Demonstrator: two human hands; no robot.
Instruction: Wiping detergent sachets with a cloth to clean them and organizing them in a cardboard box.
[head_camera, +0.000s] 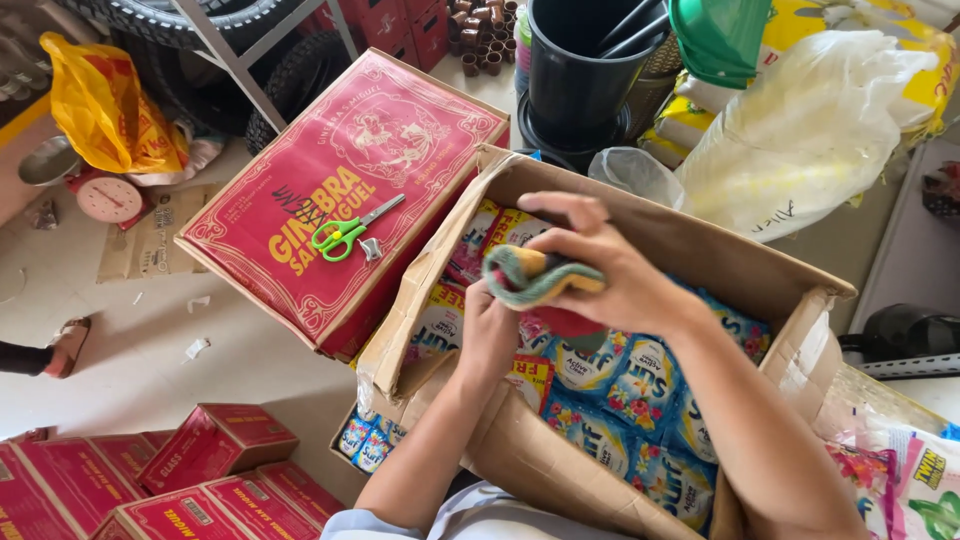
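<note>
An open brown cardboard box sits in front of me, filled with several blue and yellow sachet packs. Over its middle, my right hand is closed around a folded striped cloth in green, yellow and pink. My left hand reaches into the box just below the cloth, fingers curled on its lower edge among the sachets.
A large red carton with green-handled scissors on top lies left of the box. Small red cartons are stacked at bottom left. A black bucket, white sacks, a yellow bag and a tyre stand behind. Another person's sandalled foot shows at the left edge.
</note>
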